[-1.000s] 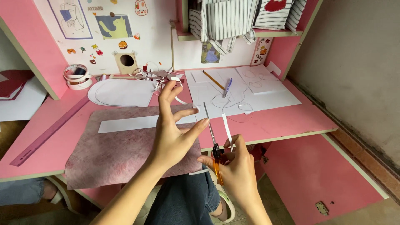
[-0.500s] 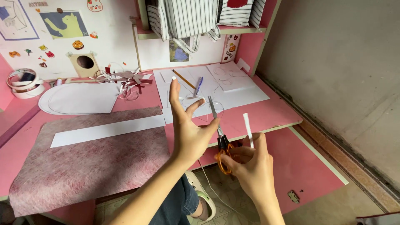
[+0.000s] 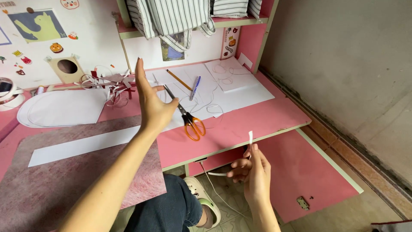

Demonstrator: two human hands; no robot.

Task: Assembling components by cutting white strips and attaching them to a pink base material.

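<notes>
my left hand [image 3: 151, 106] is up over the pink worktop [image 3: 253, 118], fingers straight and spread, the grip wide and holding nothing, palm turned toward the orange-handled scissors [image 3: 187, 117]. the scissors lie flat on the worktop just beside that hand, blades pointing up and away toward the back, handles toward me, resting partly on the white paper sheets [image 3: 240, 88]; whether my thumb touches the blades i cannot tell. my right hand [image 3: 254, 174] is down below the worktop edge, over the lowered pink panel [image 3: 309, 172], and its grip is narrow: thumb and fingers pinch a thin white paper strip [image 3: 250, 138] that sticks up from the fingertips, with another curl of white strip trailing off to the left under the hand. on the sheets behind the scissors sit a yellow pencil [image 3: 179, 80] and a blue pen [image 3: 195, 87], near each other, angled apart. to the left a long white paper band [image 3: 81, 148] lies across a mottled pink mat [image 3: 77, 180], and beyond it a rounded white cut-out [image 3: 62, 107]. a heap of paper trimmings [image 3: 109, 83] sits at the back by the wall, near my left fingertips. striped fabric [image 3: 171, 17] hangs from the shelf above.
</notes>
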